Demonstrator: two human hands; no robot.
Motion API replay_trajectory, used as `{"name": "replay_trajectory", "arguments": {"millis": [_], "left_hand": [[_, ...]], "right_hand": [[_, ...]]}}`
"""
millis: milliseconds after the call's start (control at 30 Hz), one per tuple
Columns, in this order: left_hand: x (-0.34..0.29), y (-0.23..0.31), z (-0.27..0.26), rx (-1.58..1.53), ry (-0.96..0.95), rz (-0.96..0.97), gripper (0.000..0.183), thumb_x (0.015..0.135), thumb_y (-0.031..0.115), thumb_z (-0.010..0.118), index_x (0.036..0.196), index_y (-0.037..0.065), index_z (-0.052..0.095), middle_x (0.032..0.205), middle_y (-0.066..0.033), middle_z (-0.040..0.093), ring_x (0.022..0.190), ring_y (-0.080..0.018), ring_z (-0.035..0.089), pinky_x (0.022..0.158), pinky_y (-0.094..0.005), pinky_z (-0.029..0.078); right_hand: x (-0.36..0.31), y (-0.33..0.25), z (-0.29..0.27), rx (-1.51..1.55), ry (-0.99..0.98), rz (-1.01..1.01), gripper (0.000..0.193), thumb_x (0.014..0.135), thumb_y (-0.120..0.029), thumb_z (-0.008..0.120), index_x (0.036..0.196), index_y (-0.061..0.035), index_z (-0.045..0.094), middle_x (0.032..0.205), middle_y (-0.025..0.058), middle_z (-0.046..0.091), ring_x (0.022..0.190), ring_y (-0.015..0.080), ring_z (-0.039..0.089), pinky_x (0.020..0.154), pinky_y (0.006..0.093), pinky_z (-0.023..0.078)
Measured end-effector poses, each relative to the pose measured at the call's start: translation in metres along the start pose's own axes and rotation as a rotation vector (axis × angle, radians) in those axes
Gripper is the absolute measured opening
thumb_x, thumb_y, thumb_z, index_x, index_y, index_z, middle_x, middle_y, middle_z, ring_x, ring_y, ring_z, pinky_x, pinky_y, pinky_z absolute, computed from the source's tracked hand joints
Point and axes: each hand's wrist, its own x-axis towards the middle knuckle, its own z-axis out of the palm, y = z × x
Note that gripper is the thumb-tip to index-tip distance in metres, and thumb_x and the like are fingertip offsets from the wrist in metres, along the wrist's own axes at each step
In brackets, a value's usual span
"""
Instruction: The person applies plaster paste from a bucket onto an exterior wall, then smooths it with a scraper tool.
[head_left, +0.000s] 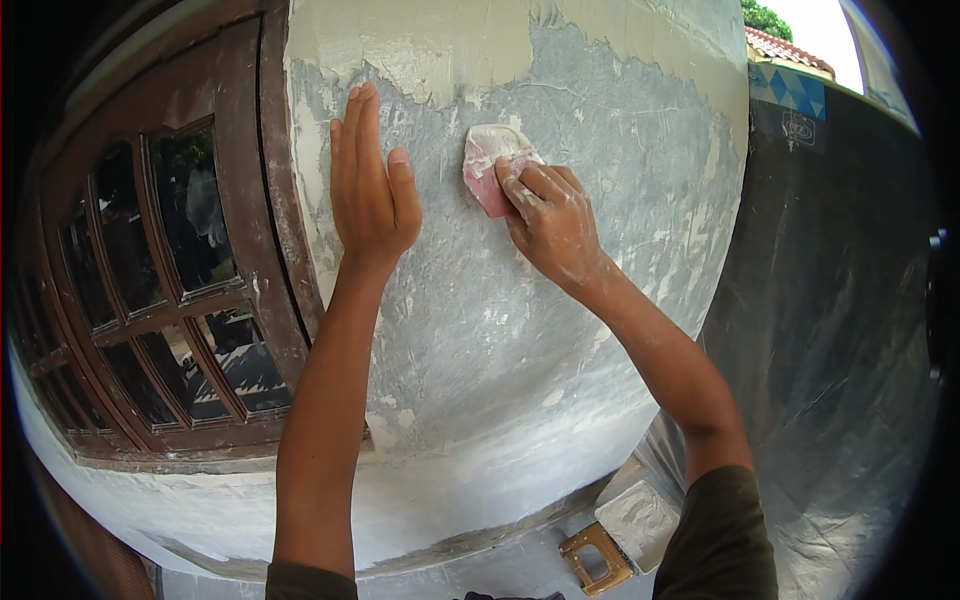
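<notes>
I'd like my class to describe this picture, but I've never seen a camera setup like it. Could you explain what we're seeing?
There is no robot here, just a person's bare hands. The picture comes from a wide fisheye camera worn on the head, so straight edges look bent.

The left hand is open, fingers up, at the wall, beside the window. The right hand holds a pink scraper, partly smeared white, against the wall. A cream coat covers the wall's upper part; below it is mostly grey. Lower down are a tub and a brownish stool.
</notes>
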Motion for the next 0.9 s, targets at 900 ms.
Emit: {"name": "replay_trajectory", "arguments": {"millis": [900], "left_hand": [[0.004, 0.006, 0.010, 0.019, -0.023, 0.035, 0.053, 0.101, 0.020, 0.039, 0.145, -0.009, 0.044, 0.148, -0.0269, 0.050, 0.142, -0.0419, 0.045, 0.119, -0.0562, 0.028]], "right_hand": [[0.117, 0.093, 0.005, -0.265, 0.144, 0.007, 0.040, 0.080, -0.003, 0.074, 0.120, -0.0053, 0.072, 0.097, 0.0113, 0.071, 0.091, 0.0312, 0.069, 0.083, 0.0419, 0.054]]}}
